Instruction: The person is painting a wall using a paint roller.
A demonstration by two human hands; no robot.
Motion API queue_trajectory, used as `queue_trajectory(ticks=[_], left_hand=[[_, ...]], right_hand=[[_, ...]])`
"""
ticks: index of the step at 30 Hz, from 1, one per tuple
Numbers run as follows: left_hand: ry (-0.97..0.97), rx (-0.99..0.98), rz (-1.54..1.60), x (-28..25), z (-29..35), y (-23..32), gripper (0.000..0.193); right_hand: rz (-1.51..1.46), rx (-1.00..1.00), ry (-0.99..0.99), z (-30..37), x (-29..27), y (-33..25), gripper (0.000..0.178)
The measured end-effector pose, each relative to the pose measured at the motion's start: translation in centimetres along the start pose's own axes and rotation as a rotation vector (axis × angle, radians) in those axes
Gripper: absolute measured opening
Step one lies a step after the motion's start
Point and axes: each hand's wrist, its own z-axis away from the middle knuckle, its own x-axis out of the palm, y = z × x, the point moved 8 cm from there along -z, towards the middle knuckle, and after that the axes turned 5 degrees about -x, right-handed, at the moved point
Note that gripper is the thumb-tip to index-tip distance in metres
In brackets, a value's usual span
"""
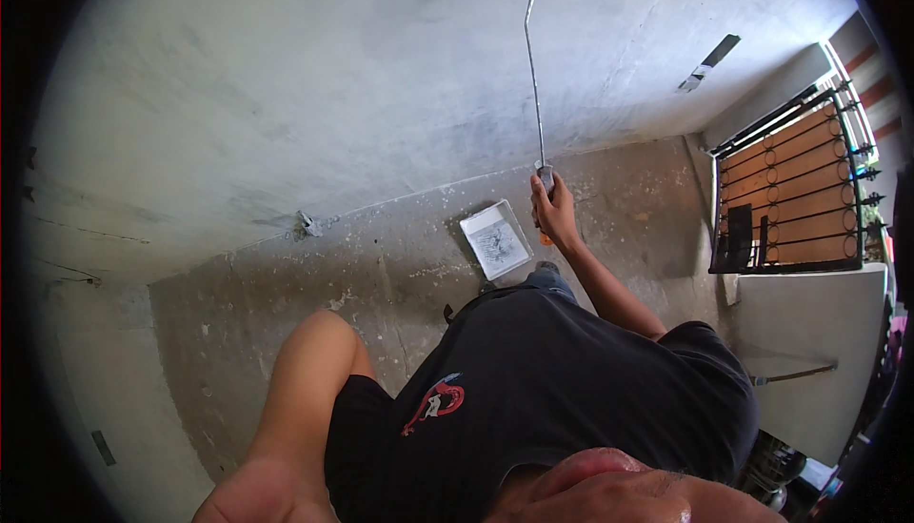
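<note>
Now | right hand wrapped around long pole at its lower end | pole runs straight up the wall | paint tray just left on floor | left hand blurred, cannot tell

Thin grey pole stands upright against the wall, gripped low.

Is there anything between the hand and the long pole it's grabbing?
No. The right hand is already wrapped around the bottom of the long pole, so nothing sits between them. The paint tray lies apart on the floor.
</note>
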Motion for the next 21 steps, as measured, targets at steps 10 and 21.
queue_trajectory(ticks=[10,21], left_hand=[[0.176,-0.082,0.178,-2.3,0.2,0.1,0.015],[0.239,0.045,0.07,-3.0,0.3,1.5,0.012]], right_hand=[[0.207,-0.465,0.046,-2.9,0.1,-11.4,0.036],[0.283,-0.587,0.125,-6.6,2.2,-16.3,0.034]])
